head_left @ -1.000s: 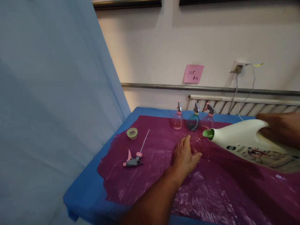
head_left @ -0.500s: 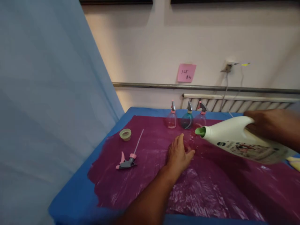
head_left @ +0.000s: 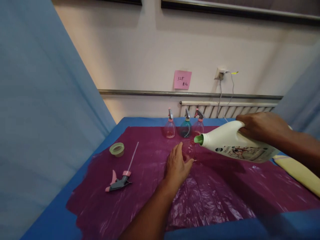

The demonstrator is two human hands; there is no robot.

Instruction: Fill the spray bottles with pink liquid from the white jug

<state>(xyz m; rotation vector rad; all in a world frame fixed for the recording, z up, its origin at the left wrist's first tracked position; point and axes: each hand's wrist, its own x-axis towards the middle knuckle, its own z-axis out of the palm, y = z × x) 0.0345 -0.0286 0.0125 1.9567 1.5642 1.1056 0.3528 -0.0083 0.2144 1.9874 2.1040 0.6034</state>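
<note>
As the pale blue curtain [head_left: 30, 116] fills the far left, we come straight onto the blue-covered table [head_left: 50, 213], its top spread with a crinkled purple plastic sheet [head_left: 150, 160]. First up, a pale green translucent cap [head_left: 117, 149], and just beside it a grey-and-pink trigger spray head [head_left: 121, 182], lying on its side with its thin dip tube [head_left: 133, 156] angled away toward the back.

On to the back row: a clear spray bottle with pink collar [head_left: 170, 129] stands upright, and nearer us the left hand [head_left: 177, 165] is in play, curved around the round clear bottle [head_left: 190, 150], fingers and thumb apart on its side. Behind stand the teal spray bottle [head_left: 185, 128] and another pink-collared spray bottle [head_left: 199, 127], close together.

Now the cream jug [head_left: 232, 143], tipped left, its green spout [head_left: 199, 139] right at the clear bottle's top; whether liquid is running, I can't tell. And there's the right hand [head_left: 260, 125], clenched on the jug's handle! Farther right, a yellow item [head_left: 298, 171] lies by the sheet's edge.
</note>
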